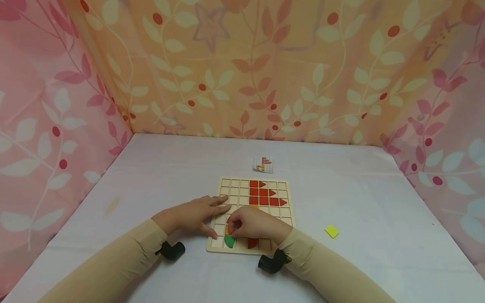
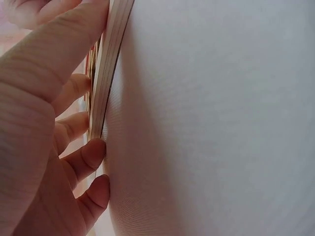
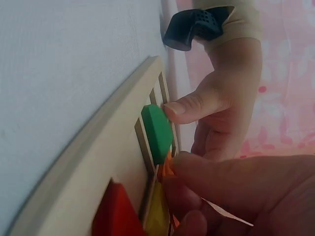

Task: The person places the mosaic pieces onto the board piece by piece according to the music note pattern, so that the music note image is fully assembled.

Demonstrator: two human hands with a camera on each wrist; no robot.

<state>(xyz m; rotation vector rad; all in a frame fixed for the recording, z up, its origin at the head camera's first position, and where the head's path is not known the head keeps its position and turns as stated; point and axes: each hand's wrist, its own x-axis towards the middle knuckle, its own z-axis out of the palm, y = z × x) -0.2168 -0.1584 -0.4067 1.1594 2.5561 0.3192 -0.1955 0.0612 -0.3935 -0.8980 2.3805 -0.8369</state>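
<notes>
A wooden grid board lies on the table with coloured tiles in its cells. My right hand is over the lower left part, thumb and fingertips closed around an orange tile beside the rounded green tile. In the right wrist view, a yellow tile and a red tile sit close to those fingers. Spread fingers of my left hand rest on the board's left side, its thumb near the lower left corner. My right hand covers several middle cells.
Red tiles form three rows near the board's top. Behind the board lies a small printed pattern card. One loose yellow square tile is on the white table to the right. Patterned curtains surround the table.
</notes>
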